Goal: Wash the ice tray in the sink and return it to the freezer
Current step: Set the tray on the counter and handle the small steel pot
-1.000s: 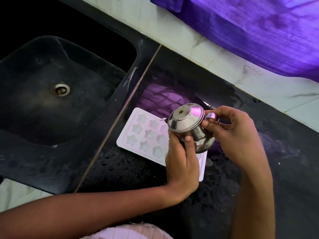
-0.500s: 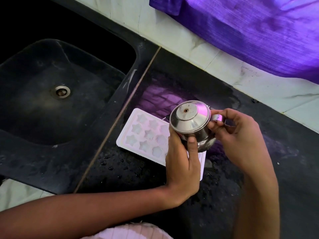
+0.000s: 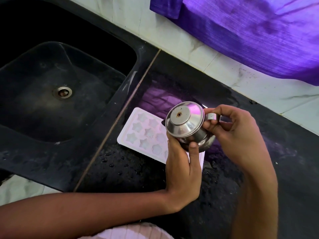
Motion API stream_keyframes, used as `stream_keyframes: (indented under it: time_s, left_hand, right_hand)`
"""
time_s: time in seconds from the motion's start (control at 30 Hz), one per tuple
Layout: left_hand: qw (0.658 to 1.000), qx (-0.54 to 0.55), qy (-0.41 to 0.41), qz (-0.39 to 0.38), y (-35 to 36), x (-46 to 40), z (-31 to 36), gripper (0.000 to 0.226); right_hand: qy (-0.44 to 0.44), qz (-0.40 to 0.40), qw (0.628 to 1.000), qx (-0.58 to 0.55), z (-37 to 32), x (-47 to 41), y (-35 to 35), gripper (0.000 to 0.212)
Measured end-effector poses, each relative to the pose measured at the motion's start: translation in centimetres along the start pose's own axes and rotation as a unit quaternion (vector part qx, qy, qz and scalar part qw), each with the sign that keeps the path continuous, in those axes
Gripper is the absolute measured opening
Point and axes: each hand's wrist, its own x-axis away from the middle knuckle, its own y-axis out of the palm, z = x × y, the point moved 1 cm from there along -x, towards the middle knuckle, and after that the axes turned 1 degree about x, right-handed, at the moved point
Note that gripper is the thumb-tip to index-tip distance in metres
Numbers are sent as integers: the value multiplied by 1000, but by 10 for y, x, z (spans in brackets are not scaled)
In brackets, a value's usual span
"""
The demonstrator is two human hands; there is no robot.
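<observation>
Ice tray [image 3: 146, 133]: lying at the counter's [image 3: 284, 161] sink-side edge, likely light, stiff, wet-slippery (grip its rim); left hand [image 3: 183, 171] and right hand [image 3: 233, 133] are clasping a steel pot [image 3: 188, 125].

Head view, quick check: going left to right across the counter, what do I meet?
Sink drain → ice tray → steel pot, gripped from below by the left hand → right hand pinching the pot's handle.
</observation>
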Motion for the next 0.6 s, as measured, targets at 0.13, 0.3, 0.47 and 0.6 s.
stream_keyframes:
  time_s: [0.13,0.3,0.47,0.6]
  left_hand:
    - [1000,8,-7,-8,0,3,0,58]
    - [1000,13,-8,-10,0,5,1,57]
    - [1000,8,-4,-9,0,5,1,56]
    - [1000,5,-1,-8,-1,5,1,55]
  right_hand:
    - [3,-2,1000,19,0,1,0,20]
    - [5,2,1000,30,-2,4,-1,19]
    - [8,3,999,34,-3,5,-2,17]
    - [6,5,999,37,-4,5,-3,16]
